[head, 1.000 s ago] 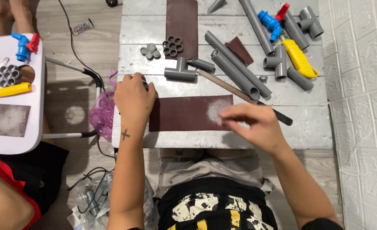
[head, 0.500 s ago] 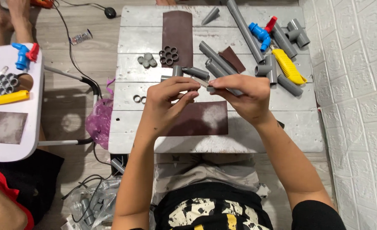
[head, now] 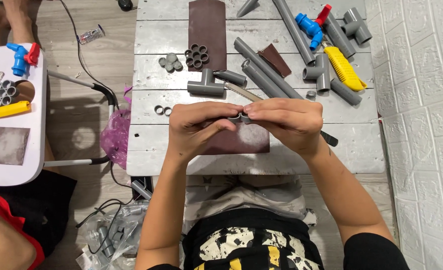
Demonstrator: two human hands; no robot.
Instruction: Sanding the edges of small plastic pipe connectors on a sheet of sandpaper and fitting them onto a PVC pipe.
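Both hands are meeting over the middle of the grey plank table [head: 361, 150], above a brown sandpaper sheet [head: 241, 140]. The left hand [head: 196, 127] and the right hand [head: 286, 120] are each pinching, with fingers closed, a small grey pipe ring; the two rings [head: 240, 119] are touching edge to edge between the fingertips. Just beyond the hands a grey tee fitting [head: 206, 86] is lying, with a bundle of glued rings [head: 197, 56] farther back. Two loose rings [head: 163, 110] are sitting left of the left hand.
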